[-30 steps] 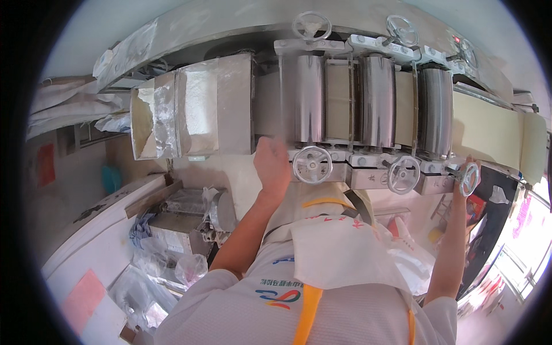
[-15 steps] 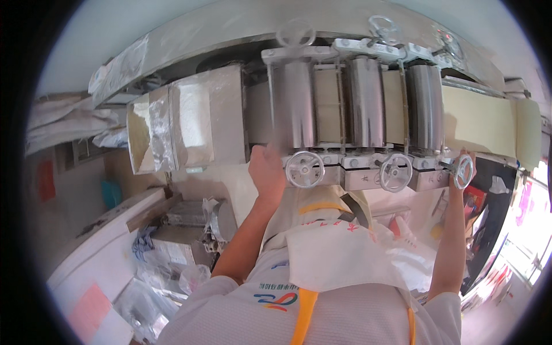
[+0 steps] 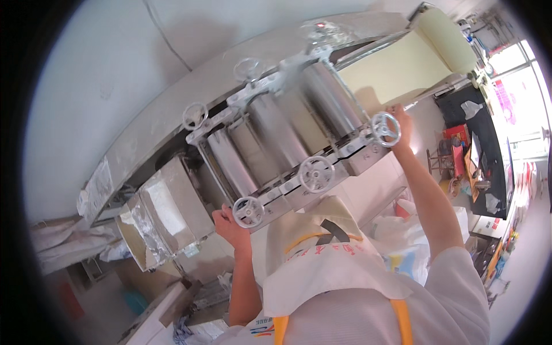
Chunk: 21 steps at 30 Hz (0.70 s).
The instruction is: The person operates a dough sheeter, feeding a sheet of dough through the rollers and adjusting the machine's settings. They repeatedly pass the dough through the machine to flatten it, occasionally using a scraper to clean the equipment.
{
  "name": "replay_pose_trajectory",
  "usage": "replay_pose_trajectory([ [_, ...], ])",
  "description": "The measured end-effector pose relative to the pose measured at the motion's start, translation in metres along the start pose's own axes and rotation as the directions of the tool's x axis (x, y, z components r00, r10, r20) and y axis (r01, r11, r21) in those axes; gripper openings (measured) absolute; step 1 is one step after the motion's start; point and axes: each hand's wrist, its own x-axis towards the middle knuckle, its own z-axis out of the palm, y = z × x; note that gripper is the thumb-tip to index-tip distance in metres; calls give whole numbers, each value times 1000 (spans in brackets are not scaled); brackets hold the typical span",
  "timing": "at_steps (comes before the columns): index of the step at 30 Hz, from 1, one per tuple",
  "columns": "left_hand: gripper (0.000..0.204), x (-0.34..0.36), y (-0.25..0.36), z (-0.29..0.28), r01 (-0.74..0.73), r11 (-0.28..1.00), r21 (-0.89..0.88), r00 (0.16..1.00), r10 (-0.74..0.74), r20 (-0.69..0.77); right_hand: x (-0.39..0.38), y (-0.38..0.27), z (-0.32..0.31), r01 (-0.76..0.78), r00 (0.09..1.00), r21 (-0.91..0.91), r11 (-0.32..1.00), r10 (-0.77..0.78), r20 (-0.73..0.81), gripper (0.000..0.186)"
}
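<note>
A dough sheeting machine with three steel rollers stretches across in front of me. Metal handwheels sit along both its sides. My right hand is closed at the outer rim of the right near handwheel, its fingers partly behind the wheel. Beside the left near handwheel, my left hand is closed at the machine's edge; whatever its fingers hold is hidden. A pale dough sheet lies on the right end of the machine and runs up to a thick dough roll.
At the machine's left end is a metal hopper with white flour-like residue. A black table with red items stands on the right, near a bright window. Plastic bags lie below the machine, close to my right side.
My view has tilted and swung to the right, so the machine now slants up to the right. Both hands stay by the same end handwheels. More of the dough roll and black table shows.
</note>
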Motion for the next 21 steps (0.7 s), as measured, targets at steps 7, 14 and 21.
replay_pose_trajectory([
  [7, 34, -3, -33, 2, -174, 982, 68, 984, 176, -36, -2, -10, -5, -53, 998, 156, 986, 55, -12, 35],
  [14, 31, 3, -55, -9, -155, 947, 282, 978, 187, -88, -25, 6, -20, -113, 993, 483, 868, 112, 31, 36],
  [21, 44, -79, -148, -79, 251, 870, 425, 927, -89, -364, -193, 216, 67, -267, 959, 427, 864, 193, 209, 35],
])
